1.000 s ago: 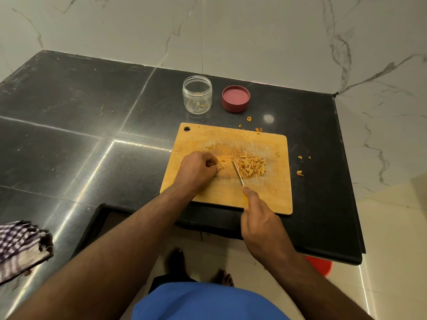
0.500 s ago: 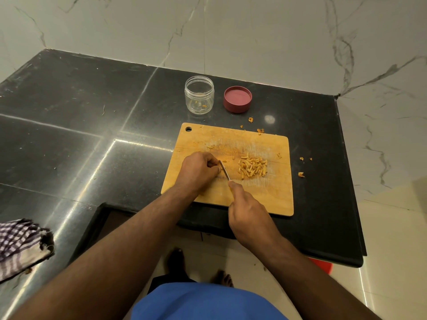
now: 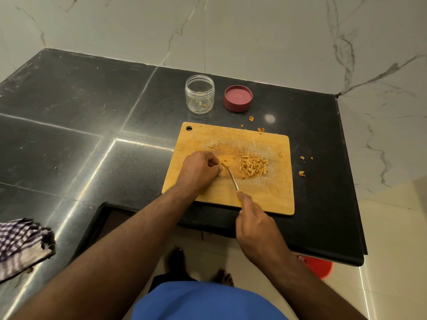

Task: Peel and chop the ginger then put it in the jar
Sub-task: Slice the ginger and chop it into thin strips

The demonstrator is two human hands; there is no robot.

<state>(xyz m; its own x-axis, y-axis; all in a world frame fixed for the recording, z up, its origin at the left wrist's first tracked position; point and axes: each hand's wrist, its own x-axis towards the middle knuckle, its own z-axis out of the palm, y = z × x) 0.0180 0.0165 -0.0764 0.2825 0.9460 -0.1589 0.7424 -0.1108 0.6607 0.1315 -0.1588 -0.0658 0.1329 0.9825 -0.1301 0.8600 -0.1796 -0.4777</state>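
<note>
Ginger sticks (image 3: 253, 166), flat wooden board (image 3: 265, 197)

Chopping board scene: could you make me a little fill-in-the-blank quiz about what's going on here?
1. The pile of chopped ginger lies on the wooden ____.
2. The right hand grips a ____ with its blade pointing toward the left hand.
3. The clear jar stands with its lid ____.
4. The red lid sits to the ____ of the jar in the picture.

Missing words: cutting board; knife; off; right
</note>
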